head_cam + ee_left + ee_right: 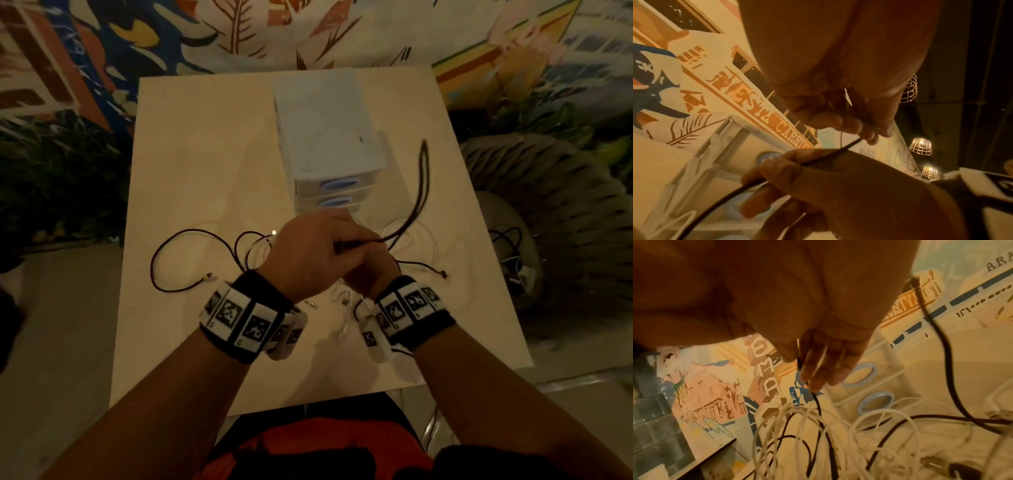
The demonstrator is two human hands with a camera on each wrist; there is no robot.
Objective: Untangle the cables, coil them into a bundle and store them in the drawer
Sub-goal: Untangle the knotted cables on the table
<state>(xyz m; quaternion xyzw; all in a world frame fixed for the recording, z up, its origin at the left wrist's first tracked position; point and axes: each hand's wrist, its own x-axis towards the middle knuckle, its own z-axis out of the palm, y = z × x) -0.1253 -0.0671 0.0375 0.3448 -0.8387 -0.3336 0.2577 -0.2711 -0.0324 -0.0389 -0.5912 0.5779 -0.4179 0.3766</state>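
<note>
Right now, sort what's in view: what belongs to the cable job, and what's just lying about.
Part of the job:
- black cable, held in both hands
- left hand
- right hand
- white cables, tangled on the table
- drawer unit, drawers closed

Just lying about:
- more cables off the table's right edge

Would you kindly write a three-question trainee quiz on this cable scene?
1. True or false: both hands grip the black cable.
2. Are the drawers of the drawer unit open or closed?
3. The white cables lie: A) on the table, B) in a drawer, C) on the floor.

Key: 1 true: left hand and right hand hold it. 2 closed. 3 A.
</note>
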